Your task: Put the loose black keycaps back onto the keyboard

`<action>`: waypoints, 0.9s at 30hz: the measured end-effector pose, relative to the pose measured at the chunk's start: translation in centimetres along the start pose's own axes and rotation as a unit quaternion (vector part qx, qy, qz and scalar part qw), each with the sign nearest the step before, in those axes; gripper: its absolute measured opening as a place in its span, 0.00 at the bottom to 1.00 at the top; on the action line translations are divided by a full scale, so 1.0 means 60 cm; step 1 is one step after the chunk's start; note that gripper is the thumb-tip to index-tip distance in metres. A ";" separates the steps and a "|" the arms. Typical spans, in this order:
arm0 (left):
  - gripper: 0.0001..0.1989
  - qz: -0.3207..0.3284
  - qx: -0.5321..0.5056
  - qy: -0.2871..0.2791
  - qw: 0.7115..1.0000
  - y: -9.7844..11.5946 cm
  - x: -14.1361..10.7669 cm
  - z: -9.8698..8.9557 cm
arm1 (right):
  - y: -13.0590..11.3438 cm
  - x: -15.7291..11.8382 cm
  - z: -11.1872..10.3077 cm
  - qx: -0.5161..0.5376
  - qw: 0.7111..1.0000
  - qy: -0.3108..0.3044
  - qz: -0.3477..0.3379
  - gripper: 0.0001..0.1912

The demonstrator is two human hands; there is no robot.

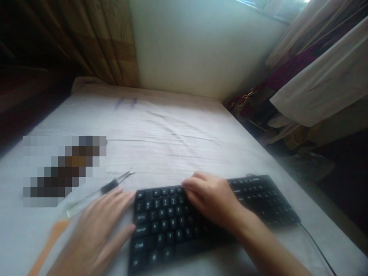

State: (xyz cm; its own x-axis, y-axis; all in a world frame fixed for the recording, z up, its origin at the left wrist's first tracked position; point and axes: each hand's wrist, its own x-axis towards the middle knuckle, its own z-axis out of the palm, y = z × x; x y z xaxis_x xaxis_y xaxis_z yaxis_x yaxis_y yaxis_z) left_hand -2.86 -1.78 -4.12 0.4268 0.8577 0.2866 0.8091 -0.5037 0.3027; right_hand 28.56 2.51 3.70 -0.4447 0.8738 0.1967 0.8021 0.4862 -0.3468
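A black computer keyboard (165, 226) lies on the white sheet, tilted a little in my view. My left hand (99, 222) rests at its left edge, fingers stretched out and thumb apart, the tips touching the side. Over the top rows of keys is my right hand (209, 197), its fingers curled together. Whatever they hold, if anything, is hidden. Just beyond my left hand lies a small tool with a black middle and thin wire prongs (109, 186), which looks like a keycap puller. An orange flat strip (50, 243) lies left of my left hand, partly blurred.
The white sheet (161, 126) has creases and covers a wide flat surface. A pixelated patch (64, 170) hides a dark item at left. The keyboard's cable (314, 243) runs off at right. Curtains (106, 42) and a wall stand behind; cloths (322, 84) hang at right.
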 end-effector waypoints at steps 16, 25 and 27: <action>0.30 0.004 0.009 0.019 1.000 0.002 0.000 0.001 | -0.004 -0.008 -0.004 0.001 1.000 -0.023 -0.002 0.08; 0.30 0.024 0.034 0.031 0.999 0.004 0.001 0.000 | 0.002 -0.005 0.008 0.006 1.000 -0.009 -0.005 0.08; 0.30 0.023 0.037 0.032 0.999 0.005 0.002 -0.002 | 0.004 -0.008 0.006 0.018 1.000 -0.013 -0.017 0.08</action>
State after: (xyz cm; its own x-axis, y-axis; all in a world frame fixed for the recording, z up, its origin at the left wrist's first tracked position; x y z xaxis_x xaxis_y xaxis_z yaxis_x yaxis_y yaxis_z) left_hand -2.63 -1.87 -3.89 0.4391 0.8247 0.3564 0.8183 -0.5309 0.2203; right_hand 28.80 2.20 3.20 -0.4814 0.8566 0.1857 0.7718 0.5147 -0.3735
